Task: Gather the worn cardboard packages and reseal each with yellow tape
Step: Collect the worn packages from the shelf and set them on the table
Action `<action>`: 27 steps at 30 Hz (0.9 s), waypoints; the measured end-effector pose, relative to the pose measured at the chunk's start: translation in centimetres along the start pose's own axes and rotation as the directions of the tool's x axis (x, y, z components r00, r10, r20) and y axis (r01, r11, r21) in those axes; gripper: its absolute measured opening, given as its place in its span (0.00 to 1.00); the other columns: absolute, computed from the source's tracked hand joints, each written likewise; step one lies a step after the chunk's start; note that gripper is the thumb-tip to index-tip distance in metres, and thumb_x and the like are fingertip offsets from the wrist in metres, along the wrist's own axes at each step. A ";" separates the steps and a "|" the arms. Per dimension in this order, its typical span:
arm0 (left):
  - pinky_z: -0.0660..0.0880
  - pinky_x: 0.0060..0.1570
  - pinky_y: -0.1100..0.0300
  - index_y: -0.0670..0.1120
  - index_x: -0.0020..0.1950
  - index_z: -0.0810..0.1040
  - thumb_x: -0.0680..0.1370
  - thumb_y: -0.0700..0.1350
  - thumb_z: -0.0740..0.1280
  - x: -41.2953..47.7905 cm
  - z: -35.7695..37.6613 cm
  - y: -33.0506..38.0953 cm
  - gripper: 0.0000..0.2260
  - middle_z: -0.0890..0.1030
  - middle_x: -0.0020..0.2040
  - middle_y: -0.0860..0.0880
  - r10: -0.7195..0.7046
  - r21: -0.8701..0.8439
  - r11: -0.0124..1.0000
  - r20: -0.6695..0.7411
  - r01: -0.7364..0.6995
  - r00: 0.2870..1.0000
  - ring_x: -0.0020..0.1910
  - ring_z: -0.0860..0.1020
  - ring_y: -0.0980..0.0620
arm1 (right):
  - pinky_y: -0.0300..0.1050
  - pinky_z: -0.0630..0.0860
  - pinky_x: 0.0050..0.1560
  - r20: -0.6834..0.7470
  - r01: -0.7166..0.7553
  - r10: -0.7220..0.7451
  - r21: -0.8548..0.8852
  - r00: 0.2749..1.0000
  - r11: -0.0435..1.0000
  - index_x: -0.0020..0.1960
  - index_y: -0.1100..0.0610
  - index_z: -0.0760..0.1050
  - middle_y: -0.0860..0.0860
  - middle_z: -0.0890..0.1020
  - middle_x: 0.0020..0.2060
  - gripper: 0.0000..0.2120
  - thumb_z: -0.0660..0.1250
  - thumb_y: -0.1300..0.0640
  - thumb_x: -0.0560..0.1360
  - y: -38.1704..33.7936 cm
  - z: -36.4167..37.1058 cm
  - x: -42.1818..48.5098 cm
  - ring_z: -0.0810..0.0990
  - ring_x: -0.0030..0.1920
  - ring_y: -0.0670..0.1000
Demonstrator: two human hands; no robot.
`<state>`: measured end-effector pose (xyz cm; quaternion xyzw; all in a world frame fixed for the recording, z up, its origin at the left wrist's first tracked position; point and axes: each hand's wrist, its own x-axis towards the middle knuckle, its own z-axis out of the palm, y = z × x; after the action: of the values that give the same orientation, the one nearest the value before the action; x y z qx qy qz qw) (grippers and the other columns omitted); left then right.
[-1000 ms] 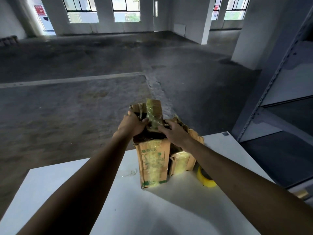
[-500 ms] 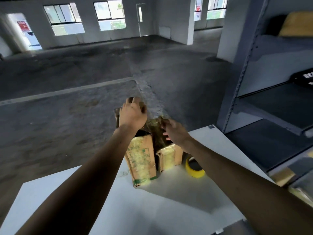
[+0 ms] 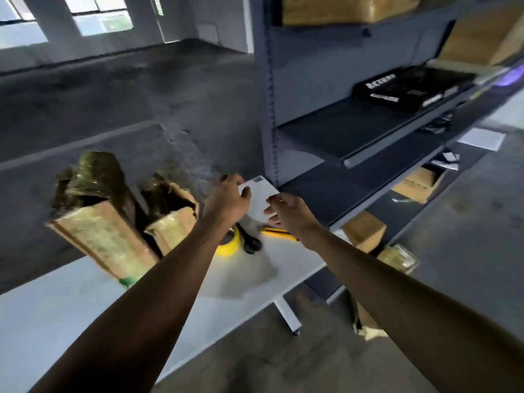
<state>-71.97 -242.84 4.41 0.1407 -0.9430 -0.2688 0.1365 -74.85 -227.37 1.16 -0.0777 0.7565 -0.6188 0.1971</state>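
Two worn cardboard packages stand upright on the white table (image 3: 71, 302): a tall one (image 3: 99, 222) wrapped in yellowish tape and a shorter torn one (image 3: 170, 217) beside it. To their right lies a yellow tape roll (image 3: 228, 245), partly hidden by my left forearm, with black scissors (image 3: 251, 242) and a yellow utility knife (image 3: 276, 231) next to it. My left hand (image 3: 228, 201) and my right hand (image 3: 286, 212) hover empty above the table's far right corner, fingers loosely curled, apart from both packages.
A blue-grey metal shelving unit (image 3: 354, 131) rises at the right, holding a black box (image 3: 408, 86) and cardboard boxes on top. More cardboard boxes (image 3: 365, 231) sit on its lower shelves and the floor. The table's leg (image 3: 287, 313) stands near the shelf.
Both hands have let go of the tall package's top and moved right, away from the packages. My view has swung right toward the shelving, bringing the scissors and knife into sight.
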 end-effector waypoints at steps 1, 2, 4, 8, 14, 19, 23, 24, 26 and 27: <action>0.74 0.54 0.51 0.42 0.59 0.77 0.79 0.46 0.66 -0.8 1.6 1.6 0.11 0.79 0.59 0.41 0.000 -0.023 1.000 0.016 0.001 1.000 0.56 0.78 0.39 | 0.45 0.79 0.47 -0.018 -0.006 0.006 -0.019 1.000 1.000 0.57 0.58 0.77 0.51 0.83 0.45 0.12 0.60 0.53 0.82 1.1 -2.0 -0.6 0.80 0.41 0.48; 0.75 0.55 0.50 0.43 0.57 0.78 0.79 0.46 0.67 -1.5 3.2 3.1 0.10 0.80 0.57 0.42 -0.001 -0.046 0.999 0.031 0.002 1.000 0.56 0.78 0.40 | 0.47 0.79 0.48 -0.043 -0.012 0.010 -0.039 0.999 0.999 0.57 0.58 0.77 0.50 0.83 0.45 0.12 0.59 0.53 0.82 2.1 -3.8 -1.2 0.80 0.41 0.48; 0.75 0.55 0.51 0.43 0.55 0.79 0.79 0.47 0.67 -2.8 6.1 5.8 0.09 0.82 0.55 0.44 0.002 -0.067 0.998 0.076 0.003 0.997 0.55 0.79 0.43 | 0.50 0.79 0.48 -0.093 -0.023 0.020 -0.035 0.995 0.999 0.56 0.58 0.77 0.50 0.83 0.43 0.11 0.59 0.53 0.82 4.0 -7.2 -2.3 0.80 0.42 0.50; 0.73 0.52 0.54 0.43 0.56 0.78 0.80 0.46 0.66 -5.0 11.2 10.4 0.09 0.82 0.56 0.45 0.025 -0.073 0.997 0.207 -0.011 0.978 0.56 0.79 0.42 | 0.47 0.77 0.45 -0.195 -0.049 0.052 0.023 0.979 0.999 0.48 0.54 0.76 0.52 0.82 0.41 0.08 0.59 0.55 0.82 7.5 -13.3 -4.5 0.79 0.41 0.50; 0.68 0.49 0.58 0.43 0.59 0.78 0.81 0.47 0.64 -6.3 19.3 15.0 0.11 0.82 0.58 0.43 0.081 -0.103 0.994 0.389 -0.045 0.918 0.58 0.78 0.42 | 0.56 0.80 0.47 -0.380 -0.184 0.183 0.034 0.907 0.982 0.45 0.54 0.78 0.58 0.85 0.45 0.09 0.62 0.53 0.80 13.2 -21.5 -5.9 0.83 0.45 0.59; 0.72 0.49 0.58 0.41 0.58 0.78 0.80 0.45 0.66 -4.5 26.0 18.7 0.11 0.82 0.56 0.43 0.173 -0.175 0.980 0.503 -0.096 0.847 0.57 0.79 0.44 | 0.51 0.79 0.44 -0.445 -0.280 0.271 0.047 0.853 0.959 0.48 0.58 0.78 0.57 0.85 0.44 0.10 0.59 0.56 0.81 16.6 -27.4 -5.2 0.82 0.42 0.56; 0.72 0.53 0.58 0.40 0.60 0.78 0.81 0.46 0.66 -1.4 31.8 21.0 0.12 0.82 0.58 0.43 0.189 -0.171 0.979 0.584 -0.107 0.790 0.59 0.79 0.43 | 0.52 0.77 0.40 -0.512 -0.369 0.335 0.039 0.791 0.929 0.39 0.52 0.77 0.60 0.85 0.43 0.12 0.59 0.57 0.79 18.6 -31.9 -3.1 0.84 0.42 0.61; 0.72 0.54 0.57 0.40 0.60 0.77 0.81 0.46 0.65 -0.6 33.2 21.6 0.12 0.82 0.58 0.43 0.191 -0.172 0.979 0.612 -0.107 0.767 0.59 0.78 0.43 | 0.50 0.77 0.39 -0.526 -0.390 0.355 0.048 0.773 0.920 0.38 0.51 0.77 0.60 0.85 0.43 0.12 0.59 0.56 0.79 19.1 -32.8 -2.4 0.84 0.43 0.62; 0.73 0.55 0.54 0.40 0.59 0.77 0.81 0.47 0.65 0.5 35.7 22.8 0.12 0.82 0.58 0.44 0.193 -0.171 0.980 0.655 -0.106 0.731 0.59 0.78 0.43 | 0.49 0.76 0.39 -0.554 -0.416 0.384 0.075 0.738 0.906 0.41 0.52 0.78 0.59 0.85 0.43 0.11 0.60 0.56 0.78 20.0 -34.6 -1.3 0.84 0.45 0.62; 0.74 0.56 0.53 0.41 0.59 0.77 0.81 0.48 0.64 1.0 36.8 23.4 0.12 0.82 0.58 0.44 0.194 -0.171 0.980 0.670 -0.104 0.717 0.58 0.79 0.43 | 0.50 0.77 0.39 -0.568 -0.426 0.394 0.084 0.723 0.901 0.45 0.54 0.79 0.59 0.85 0.43 0.10 0.61 0.55 0.79 20.3 -35.4 -0.9 0.84 0.45 0.62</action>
<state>-89.61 -206.86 -12.81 -0.0530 -0.9171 -0.3464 -0.1902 -85.46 -190.46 -12.79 0.2755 0.7942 -0.5339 0.0908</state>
